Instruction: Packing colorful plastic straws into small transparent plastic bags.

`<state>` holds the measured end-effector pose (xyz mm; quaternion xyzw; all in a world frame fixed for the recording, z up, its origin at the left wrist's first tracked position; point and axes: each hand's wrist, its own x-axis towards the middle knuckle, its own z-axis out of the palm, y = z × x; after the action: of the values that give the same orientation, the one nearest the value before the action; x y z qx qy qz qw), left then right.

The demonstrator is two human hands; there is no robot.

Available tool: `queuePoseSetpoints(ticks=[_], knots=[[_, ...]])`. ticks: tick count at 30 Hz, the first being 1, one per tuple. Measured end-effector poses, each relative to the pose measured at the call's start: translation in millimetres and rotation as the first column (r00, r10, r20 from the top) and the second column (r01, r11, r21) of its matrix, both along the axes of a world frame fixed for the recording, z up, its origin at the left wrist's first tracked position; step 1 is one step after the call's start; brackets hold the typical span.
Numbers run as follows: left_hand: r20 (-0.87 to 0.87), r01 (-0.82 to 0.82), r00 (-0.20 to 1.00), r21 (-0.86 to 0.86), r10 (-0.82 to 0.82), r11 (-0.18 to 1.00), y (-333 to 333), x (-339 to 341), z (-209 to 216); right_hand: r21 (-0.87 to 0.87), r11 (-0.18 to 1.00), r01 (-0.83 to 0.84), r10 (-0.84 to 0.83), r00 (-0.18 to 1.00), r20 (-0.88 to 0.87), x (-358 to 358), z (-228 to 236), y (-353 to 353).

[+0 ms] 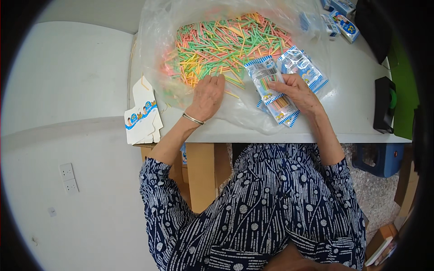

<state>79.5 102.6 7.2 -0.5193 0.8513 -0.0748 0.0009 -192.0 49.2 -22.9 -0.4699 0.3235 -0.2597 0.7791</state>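
Note:
A heap of thin pastel sticks (230, 43) in pink, green, yellow and orange lies in a clear plastic bag (158, 27) spread open on the table. At the heap's near edge my left hand (209, 96) has its fingers curled down and pressed together; the fingertips are hidden from me. My right hand (299, 92) is closed round a small blue-and-white packet (263, 77), thumb on top. Coloured sticks show through that packet's clear window. Beneath and beside it lie more packets of the same kind (305, 67).
Flat printed white cartons (143, 122) are stacked at the table's left edge. Small blue-and-white boxes (346, 27) sit at the back right. A black tape dispenser (384, 105) stands on the right, and a blue stool (379, 158) is below the table.

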Motion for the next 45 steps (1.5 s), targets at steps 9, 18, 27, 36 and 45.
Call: queuePoseSetpoints(ticks=[9,18,27,36,45], knots=[[-0.272,-0.200,0.937,0.093,0.218,0.975,-22,15,-12,-0.030,0.999,-0.030,0.029,0.999,-0.043,-1,-5,-2],[-0.717,-0.093,0.343,0.617,0.607,0.781,-33,37,14,-0.139,0.990,0.037,-0.044,0.998,-0.050,11,21,4],[-0.825,0.026,0.030,0.565,0.564,0.825,-50,16,51,-0.107,0.994,-0.028,0.024,0.999,-0.039,15,30,-6],[-0.904,0.093,-0.050,0.418,0.424,0.904,-60,-22,85,0.004,0.993,-0.119,0.117,0.983,0.138,12,16,-12],[-0.890,0.199,-0.004,0.446,0.456,0.873,-42,-45,78,0.058,0.983,-0.172,0.159,0.971,0.180,9,19,-10]])
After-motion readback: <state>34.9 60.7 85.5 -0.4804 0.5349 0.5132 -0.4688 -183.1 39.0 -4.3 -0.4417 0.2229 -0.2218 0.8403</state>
